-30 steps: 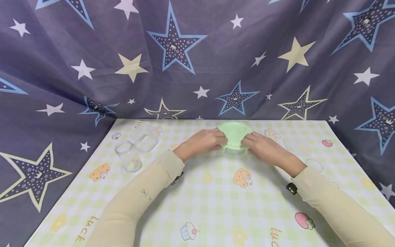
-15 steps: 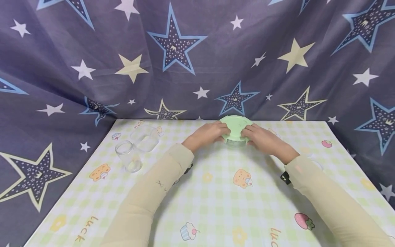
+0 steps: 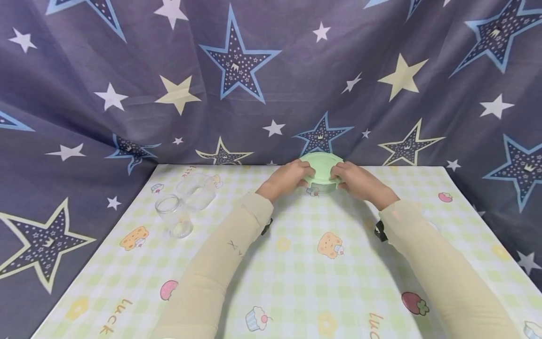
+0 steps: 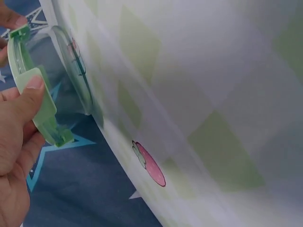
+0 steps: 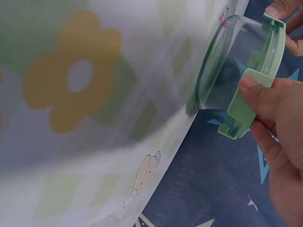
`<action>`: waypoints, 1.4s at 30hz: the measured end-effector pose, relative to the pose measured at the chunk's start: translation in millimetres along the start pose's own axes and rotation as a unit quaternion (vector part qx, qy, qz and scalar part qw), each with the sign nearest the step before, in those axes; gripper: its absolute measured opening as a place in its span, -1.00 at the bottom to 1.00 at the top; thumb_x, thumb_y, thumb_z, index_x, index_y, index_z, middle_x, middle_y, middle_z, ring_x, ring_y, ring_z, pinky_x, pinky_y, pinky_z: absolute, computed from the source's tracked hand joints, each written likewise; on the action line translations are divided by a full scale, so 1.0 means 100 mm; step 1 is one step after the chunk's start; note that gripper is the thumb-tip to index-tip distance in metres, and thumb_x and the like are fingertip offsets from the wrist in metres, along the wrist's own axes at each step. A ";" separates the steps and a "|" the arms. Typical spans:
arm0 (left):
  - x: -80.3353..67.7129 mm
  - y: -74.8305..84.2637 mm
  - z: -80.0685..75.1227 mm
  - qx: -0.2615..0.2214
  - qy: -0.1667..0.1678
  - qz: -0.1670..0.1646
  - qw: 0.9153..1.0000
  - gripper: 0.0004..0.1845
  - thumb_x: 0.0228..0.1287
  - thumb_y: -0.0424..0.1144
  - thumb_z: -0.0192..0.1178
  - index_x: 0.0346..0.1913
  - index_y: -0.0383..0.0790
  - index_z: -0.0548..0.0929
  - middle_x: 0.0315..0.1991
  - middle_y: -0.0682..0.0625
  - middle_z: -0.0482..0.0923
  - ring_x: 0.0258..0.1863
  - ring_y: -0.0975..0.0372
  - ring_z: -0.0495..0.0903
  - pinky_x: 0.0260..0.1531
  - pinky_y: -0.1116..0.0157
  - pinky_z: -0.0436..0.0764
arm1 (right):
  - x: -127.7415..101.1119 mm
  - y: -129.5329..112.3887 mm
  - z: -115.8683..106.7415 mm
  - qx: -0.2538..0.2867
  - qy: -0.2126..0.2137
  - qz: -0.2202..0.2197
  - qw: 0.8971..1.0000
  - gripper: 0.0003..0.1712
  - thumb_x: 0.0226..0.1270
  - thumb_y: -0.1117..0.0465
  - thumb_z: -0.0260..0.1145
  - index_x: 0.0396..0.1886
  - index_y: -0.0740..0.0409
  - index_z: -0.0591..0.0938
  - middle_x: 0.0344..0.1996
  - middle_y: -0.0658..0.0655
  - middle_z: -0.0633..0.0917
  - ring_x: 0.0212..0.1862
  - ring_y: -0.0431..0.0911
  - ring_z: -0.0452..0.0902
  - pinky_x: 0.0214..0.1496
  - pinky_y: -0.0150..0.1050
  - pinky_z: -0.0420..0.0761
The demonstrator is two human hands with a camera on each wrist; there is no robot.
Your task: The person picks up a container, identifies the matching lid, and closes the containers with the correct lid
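Round glass container (image 3: 322, 187) w/ a green clip lid (image 3: 322, 167) sat at the far edge of the table (image 3: 296, 263), centre of the head view, right up by the star-print curtain (image 3: 237, 70). Thru the clear wall in the right wrist view it looked empty, nothing inside that I could make out. Lid was on top, its side tabs sticking down.

Over in the left-middle of the head frame stood an open glass jar (image 3: 173, 214), upright, no lid, seemingly empty. Just behind it, toward upper left, a 2nd clear container (image 3: 196, 190), squarish; contents too faint to tell.

Left hand (image 3: 288, 178) gripped the lid's left side, fingers curled round the rim. Left wrist cam showed the thumb (image 4: 28, 97) pressed flat on a green tab, nail up, at the left edge of that frame. Right hand (image 3: 357, 179) mirrored it on the lid's right side, curled onto the edge; right wrist cam had its thumb (image 5: 265, 94) on the tab at mid-right, w/ another fingertip (image 5: 279, 8) on the lid's top at upper right. So both hands were clamped on the lid, neither slack.

Both forearms in cream sleeves (image 3: 211, 273) stretched long from the bottom of the frame up to centre, converging on the container, wrists low near the checked tablecloth.
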State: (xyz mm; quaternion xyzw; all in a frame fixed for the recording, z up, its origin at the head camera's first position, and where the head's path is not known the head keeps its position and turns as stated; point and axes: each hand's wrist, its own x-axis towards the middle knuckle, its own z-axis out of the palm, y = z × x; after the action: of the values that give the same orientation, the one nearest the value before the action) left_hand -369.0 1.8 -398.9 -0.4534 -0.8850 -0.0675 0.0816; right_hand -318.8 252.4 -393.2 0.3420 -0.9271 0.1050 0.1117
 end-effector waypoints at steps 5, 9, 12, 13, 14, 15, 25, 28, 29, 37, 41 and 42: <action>0.02 -0.04 0.00 0.005 0.009 -0.013 1.000 -0.64 0.22 -0.19 0.44 0.09 -0.06 0.70 0.02 0.03 0.62 0.06 0.13 0.56 0.13 0.28 0.58 | 0.07 0.03 0.01 -0.002 0.004 0.009 1.000 -0.62 0.07 0.55 0.52 -0.19 0.18 0.60 -0.22 0.14 0.63 -0.13 0.10 0.55 -0.05 0.01 0.62; 0.05 -0.08 -0.01 0.016 0.003 -0.027 1.000 -0.63 0.22 -0.16 0.44 0.10 -0.03 0.70 0.02 0.05 0.60 0.05 0.13 0.57 0.09 0.25 0.62 | 0.11 0.03 0.01 -0.003 0.003 0.019 1.000 -0.63 0.09 0.54 0.52 -0.19 0.17 0.59 -0.21 0.14 0.63 -0.12 0.11 0.56 -0.03 0.02 0.62; 0.07 -0.09 -0.01 0.017 -0.003 -0.036 0.999 -0.62 0.22 -0.16 0.45 0.10 -0.02 0.71 0.03 0.06 0.60 0.05 0.14 0.58 0.09 0.26 0.63 | 0.13 0.03 0.00 -0.005 -0.002 0.027 1.000 -0.63 0.10 0.52 0.52 -0.18 0.16 0.60 -0.20 0.13 0.63 -0.10 0.10 0.56 -0.02 0.02 0.62; 0.08 -0.08 -0.01 0.017 -0.004 -0.038 0.999 -0.62 0.21 -0.17 0.45 0.10 -0.03 0.71 0.03 0.05 0.60 0.05 0.14 0.58 0.10 0.27 0.62 | 0.13 0.03 -0.01 -0.005 -0.004 0.030 1.000 -0.64 0.11 0.52 0.52 -0.18 0.16 0.60 -0.20 0.13 0.63 -0.10 0.10 0.56 -0.01 0.02 0.62; 0.08 -0.08 -0.01 0.017 -0.004 -0.040 0.999 -0.62 0.21 -0.17 0.45 0.10 -0.03 0.72 0.03 0.05 0.61 0.05 0.15 0.59 0.10 0.27 0.62 | 0.13 0.03 -0.01 -0.006 -0.006 0.031 0.999 -0.64 0.11 0.51 0.52 -0.18 0.16 0.60 -0.20 0.13 0.63 -0.10 0.10 0.56 -0.01 0.01 0.62; 0.08 -0.08 0.00 0.016 -0.002 -0.041 0.999 -0.62 0.20 -0.18 0.46 0.10 -0.04 0.72 0.02 0.04 0.61 0.05 0.15 0.59 0.12 0.28 0.61 | 0.13 0.03 -0.01 -0.006 -0.007 0.032 0.999 -0.64 0.11 0.51 0.52 -0.18 0.15 0.60 -0.20 0.13 0.64 -0.09 0.10 0.56 0.00 0.01 0.62; -0.05 0.00 -0.02 0.012 0.010 -0.067 0.998 -0.71 0.30 -0.31 0.42 0.08 -0.12 0.75 0.03 0.01 0.66 0.02 0.15 0.60 0.10 0.31 0.60 | 0.09 0.03 0.02 0.005 0.003 0.024 1.000 -0.65 0.11 0.54 0.52 -0.20 0.16 0.62 -0.21 0.13 0.64 -0.10 0.09 0.57 0.00 0.00 0.63; -0.14 -0.01 -0.03 0.022 0.016 -0.069 0.997 -0.71 0.29 -0.35 0.42 0.06 -0.12 0.75 0.02 0.00 0.67 0.02 0.14 0.60 0.08 0.32 0.61 | 0.08 0.03 0.03 0.009 0.006 0.025 1.000 -0.65 0.11 0.53 0.52 -0.20 0.15 0.62 -0.21 0.12 0.64 -0.10 0.09 0.57 0.00 -0.01 0.63; -0.17 -0.01 -0.03 0.027 0.017 -0.068 0.997 -0.70 0.29 -0.35 0.42 0.07 -0.13 0.75 0.03 0.00 0.66 0.02 0.14 0.60 0.08 0.32 0.62 | 0.08 0.03 0.04 0.010 0.005 0.025 1.000 -0.65 0.11 0.53 0.52 -0.20 0.15 0.62 -0.21 0.12 0.64 -0.09 0.09 0.57 0.00 -0.01 0.63; -0.50 0.06 -0.19 0.034 0.027 -0.083 0.996 -0.68 0.33 -0.30 0.40 0.13 -0.14 0.72 0.06 -0.04 0.62 0.06 0.09 0.58 0.14 0.21 0.62 | 0.05 0.04 0.03 0.010 -0.004 0.034 0.999 -0.67 0.17 0.50 0.50 -0.14 0.15 0.63 -0.16 0.13 0.65 -0.06 0.08 0.57 0.02 -0.02 0.64; -0.71 0.05 -0.31 0.042 0.049 -0.097 0.993 -0.69 0.34 -0.29 0.39 0.11 -0.17 0.71 0.04 -0.04 0.62 0.09 0.05 0.59 0.19 0.16 0.61 | 0.04 0.04 0.01 0.003 -0.002 0.029 1.000 -0.67 0.16 0.50 0.50 -0.14 0.15 0.64 -0.17 0.13 0.65 -0.07 0.08 0.57 0.01 -0.01 0.64; -0.77 0.05 -0.34 0.046 0.054 -0.100 0.992 -0.69 0.34 -0.28 0.39 0.11 -0.17 0.70 0.05 -0.05 0.61 0.10 0.05 0.58 0.18 0.16 0.61 | 0.04 0.04 0.00 0.003 -0.001 0.028 1.000 -0.67 0.16 0.50 0.50 -0.15 0.15 0.64 -0.17 0.13 0.65 -0.07 0.08 0.57 0.01 -0.02 0.64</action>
State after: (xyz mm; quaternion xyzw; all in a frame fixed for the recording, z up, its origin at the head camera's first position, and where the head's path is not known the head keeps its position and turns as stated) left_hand -318.0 -63.3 -381.8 -0.3542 -0.9223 -0.0594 0.1429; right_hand -324.1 252.9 -393.0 0.3160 -0.9363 0.1103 0.1067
